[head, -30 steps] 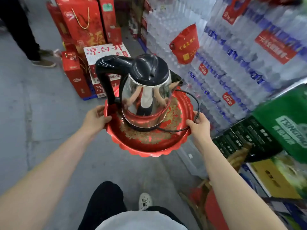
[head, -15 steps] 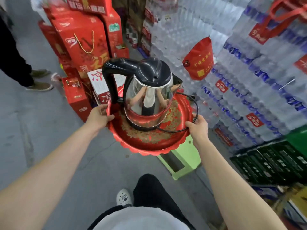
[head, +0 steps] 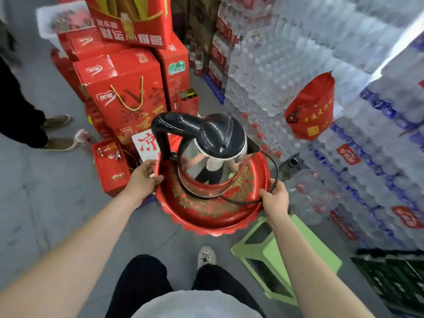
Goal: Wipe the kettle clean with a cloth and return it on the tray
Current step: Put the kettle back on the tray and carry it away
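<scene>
Concrete floor [head: 34, 191], grey and scuffed, is seen underfoot in what looks like a stockroom. Red gift boxes [head: 128, 99] are stacked ahead on the left, and shrink-wrapped packs of bottled water [head: 275, 65] are piled high on the right, with a red bag [head: 312, 111] hung against them. A green plastic stool [head: 267, 252] is set on the floor just below and to the right of the tray, and dark crates [head: 394, 278] are glimpsed at the lower right. Another person's shoes [head: 58, 143] are seen at the left edge. The kettle [head: 213, 157] is stood upright on the tray [head: 206, 228], which is held in the air above the floor. Its long axis is vertical, its handle is turned to the left and its spout to the far right. Its body is polished steel, in which the person and the red tray are mirrored; lid and handle are glossy black. A black cord [head: 276, 171] is looped out over the tray's right rim. The tray is round and red, with a scalloped edge and a worn gold pattern. Its left rim is gripped by the left hand [head: 143, 177], thumb over the edge, and its right rim by the right hand [head: 274, 198], under whose thumb the cord is passed.
</scene>
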Available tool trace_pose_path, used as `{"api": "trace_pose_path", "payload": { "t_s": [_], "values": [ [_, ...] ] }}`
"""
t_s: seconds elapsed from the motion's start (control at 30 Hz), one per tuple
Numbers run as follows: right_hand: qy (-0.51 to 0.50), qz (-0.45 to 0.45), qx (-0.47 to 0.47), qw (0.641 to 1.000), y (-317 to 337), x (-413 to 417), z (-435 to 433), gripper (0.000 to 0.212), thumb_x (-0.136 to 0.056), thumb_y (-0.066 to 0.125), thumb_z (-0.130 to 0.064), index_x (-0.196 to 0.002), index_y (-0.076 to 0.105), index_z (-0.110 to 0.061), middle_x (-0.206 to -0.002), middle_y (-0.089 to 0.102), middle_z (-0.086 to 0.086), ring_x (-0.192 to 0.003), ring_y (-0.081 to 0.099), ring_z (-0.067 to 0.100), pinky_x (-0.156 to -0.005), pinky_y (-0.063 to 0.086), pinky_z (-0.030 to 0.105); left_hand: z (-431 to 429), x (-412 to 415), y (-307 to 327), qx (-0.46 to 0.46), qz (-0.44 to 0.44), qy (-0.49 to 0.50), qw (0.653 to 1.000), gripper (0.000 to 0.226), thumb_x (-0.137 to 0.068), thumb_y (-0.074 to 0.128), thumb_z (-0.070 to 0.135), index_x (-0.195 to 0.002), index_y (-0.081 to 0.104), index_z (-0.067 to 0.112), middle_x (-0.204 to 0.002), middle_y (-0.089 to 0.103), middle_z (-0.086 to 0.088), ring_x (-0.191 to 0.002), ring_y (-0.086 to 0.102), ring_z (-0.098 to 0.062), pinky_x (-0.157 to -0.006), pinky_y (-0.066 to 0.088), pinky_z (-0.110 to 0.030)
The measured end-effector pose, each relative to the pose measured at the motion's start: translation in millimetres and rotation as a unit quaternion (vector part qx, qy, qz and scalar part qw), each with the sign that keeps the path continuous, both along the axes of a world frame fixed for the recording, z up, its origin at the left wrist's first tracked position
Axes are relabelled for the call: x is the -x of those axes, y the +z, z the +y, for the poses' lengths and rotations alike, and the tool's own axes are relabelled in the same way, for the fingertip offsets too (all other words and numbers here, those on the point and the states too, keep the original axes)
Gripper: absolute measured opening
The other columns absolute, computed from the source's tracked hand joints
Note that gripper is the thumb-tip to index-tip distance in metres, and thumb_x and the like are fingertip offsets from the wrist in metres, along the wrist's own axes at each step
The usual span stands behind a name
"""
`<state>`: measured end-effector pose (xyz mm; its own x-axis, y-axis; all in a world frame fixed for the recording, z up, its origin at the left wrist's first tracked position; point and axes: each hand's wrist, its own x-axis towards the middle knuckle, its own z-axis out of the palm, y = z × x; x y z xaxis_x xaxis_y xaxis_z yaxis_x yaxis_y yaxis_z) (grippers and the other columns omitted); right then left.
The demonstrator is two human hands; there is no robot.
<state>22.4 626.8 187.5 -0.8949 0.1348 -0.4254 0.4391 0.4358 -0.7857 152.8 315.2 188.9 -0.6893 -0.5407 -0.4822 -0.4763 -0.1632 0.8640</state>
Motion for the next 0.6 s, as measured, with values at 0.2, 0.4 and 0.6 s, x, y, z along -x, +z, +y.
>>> {"api": "trace_pose_path", "payload": {
  "t_s": [0.2, 0.4, 0.6],
  "values": [
    [-0.056, -0.023, -0.011, 0.998, -33, 18, -82, 0.03, -0.088, 0.064, -0.001, -0.107, 0.06, -0.024, -0.098, 0.071, 0.0, -0.096, 0.07, 0.027, -0.09, 0.059, 0.046, -97, 43, -34, -0.049, -0.031, -0.056, 0.997, 0.046, -0.09, 0.056, -0.013, -0.129, 0.053, 0.011, -0.115, 0.064, -0.02, -0.092, 0.062, -0.031, -0.081, 0.055, -0.046],
    [-0.135, -0.057, -0.042, 0.988, -80, 1, -169, 0.031, -0.087, 0.063, 0.001, -0.108, 0.062, -0.021, -0.094, 0.07, 0.0, -0.092, 0.068, 0.025, -0.079, 0.051, 0.034, -183, 71, -83, -0.044, -0.088, -0.127, 0.987, 0.039, -0.09, 0.05, -0.017, -0.109, 0.058, 0.016, -0.081, 0.066, -0.006, -0.066, 0.062, -0.018, -0.05, 0.054, -0.023],
    [-0.158, -0.079, -0.043, 0.983, -142, 12, -236, 0.034, -0.085, 0.064, 0.005, -0.111, 0.063, -0.017, -0.089, 0.067, -0.007, -0.087, 0.067, 0.023, -0.077, 0.055, 0.037, -256, 103, -156, -0.024, -0.118, -0.17, 0.978, 0.043, -0.09, 0.055, -0.014, -0.111, 0.058, 0.024, -0.096, 0.064, -0.009, -0.067, 0.053, -0.019, -0.044, 0.044, -0.018]
  ]
}}
